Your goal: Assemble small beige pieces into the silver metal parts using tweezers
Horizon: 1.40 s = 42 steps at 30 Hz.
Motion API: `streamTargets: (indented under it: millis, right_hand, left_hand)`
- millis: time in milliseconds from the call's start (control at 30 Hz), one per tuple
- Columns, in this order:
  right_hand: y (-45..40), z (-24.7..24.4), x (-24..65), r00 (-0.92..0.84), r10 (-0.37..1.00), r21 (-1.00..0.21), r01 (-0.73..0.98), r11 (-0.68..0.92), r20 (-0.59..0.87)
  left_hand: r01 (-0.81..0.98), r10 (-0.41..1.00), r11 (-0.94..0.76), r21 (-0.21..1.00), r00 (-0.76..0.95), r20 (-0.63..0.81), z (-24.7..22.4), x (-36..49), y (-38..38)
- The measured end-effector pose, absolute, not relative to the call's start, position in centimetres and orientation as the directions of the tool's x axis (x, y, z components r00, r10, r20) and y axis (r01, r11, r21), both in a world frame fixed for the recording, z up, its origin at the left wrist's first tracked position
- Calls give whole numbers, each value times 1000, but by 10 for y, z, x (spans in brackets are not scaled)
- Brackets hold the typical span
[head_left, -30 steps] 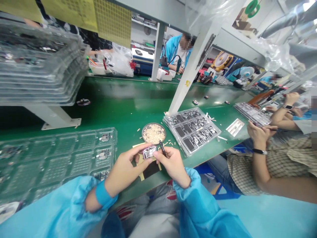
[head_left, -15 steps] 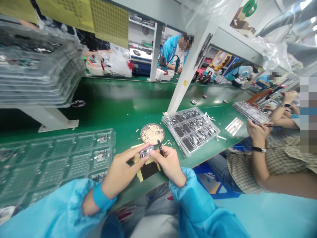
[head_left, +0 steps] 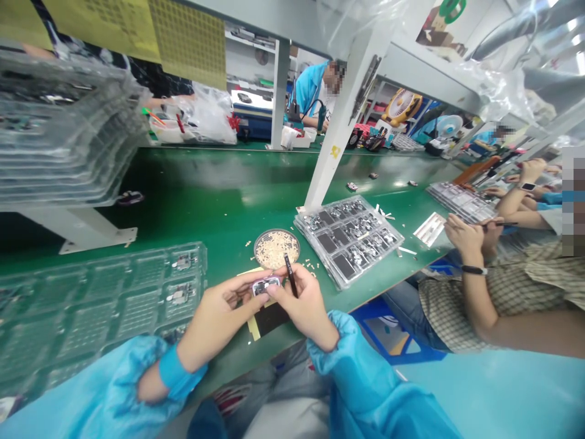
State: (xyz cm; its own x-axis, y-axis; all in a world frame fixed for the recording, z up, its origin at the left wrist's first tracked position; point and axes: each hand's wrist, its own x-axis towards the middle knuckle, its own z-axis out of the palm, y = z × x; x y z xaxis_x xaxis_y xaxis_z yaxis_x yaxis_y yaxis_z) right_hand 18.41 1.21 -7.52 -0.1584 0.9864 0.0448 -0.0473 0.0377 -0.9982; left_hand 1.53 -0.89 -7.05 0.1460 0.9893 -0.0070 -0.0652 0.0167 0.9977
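Note:
Between the thumb and fingers of my left hand [head_left: 223, 311] is a small electronic device [head_left: 265, 285] with a pale rounded frame and parts showing inside; its exact kind I cannot make out. My right hand [head_left: 304, 299] has its thumb on the device's near edge and grips a slim black pen-like tool [head_left: 289, 274], which points up. Below both hands lies a dark pad [head_left: 270, 318] edged with yellow tape. Just beyond them, a round dish [head_left: 276, 247] holds many tiny cream-coloured pieces, some scattered around it on the green bench.
A clear compartment tray [head_left: 98, 299] with a few parts lies left. Stacked trays of parts [head_left: 350, 241] lie right of the dish, by a slanted white post [head_left: 340, 122]. More trays [head_left: 59, 140] stand on a raised shelf. A co-worker's hands [head_left: 468, 235] are at the right.
The whole view has shifted slightly. My left hand still holds the device and my right hand the black tool; my right thumb sits closer over the device's edge.

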Motion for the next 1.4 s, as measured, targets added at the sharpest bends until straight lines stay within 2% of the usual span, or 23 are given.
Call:
streamTargets:
  millis: [267, 367, 467, 600, 767, 900, 1000, 1100, 1167, 1233, 1300, 1400]
  right_hand:
    - [16, -80, 177, -192, 981, -991, -130, -20, 6]
    - [17, -80, 178, -202, 979, -995, -104, 4, 25]
    - [17, -77, 180, -163, 985, -997, -63, 47, 57]
    - [17, -77, 178, -168, 986, -998, -61, 0, 10]
    - [14, -84, 176, -164, 986, -995, -96, -9, 7]
    - [11, -83, 177, -125, 985, -992, -57, 111, 117]
    - [9, -81, 176, -99, 975, -978, -91, 189, 198]
    - [9, -82, 175, -115, 979, -980, -132, 152, 168]
    - [11, -83, 177, -153, 982, -992, -82, 96, 108]
    - [13, -83, 184, -195, 976, -993, 51, 109, 97]
    - [17, -79, 192, -224, 963, -964, 183, 195, 152]
    - [22, -66, 204, -227, 939, -919, 240, 313, 261]
  left_hand:
    - [75, 982, -150, 986, 124, 140, -76, 13, -7]
    - [127, 983, -160, 979, 116, 145, -78, 12, -6]
    - [253, 990, -137, 958, 77, 121, -78, 12, -6]
    - [434, 992, -100, 895, 112, 57, -75, 12, -7]
    - [436, 993, -120, 892, 64, 102, -70, 15, -11]
    - [460, 983, -179, 870, 43, 179, -68, 18, -16]
    - [465, 976, -209, 860, 38, 216, -67, 19, -20]
    - [447, 980, -185, 875, 15, 199, -66, 20, -20]
    - [408, 988, -144, 902, 12, 152, -66, 20, -18]
    - [374, 994, -105, 922, 25, 103, -66, 19, -16]
    - [373, 996, -84, 924, 29, 79, -68, 19, -14]
    - [377, 998, -62, 924, 19, 60, -72, 18, -13]
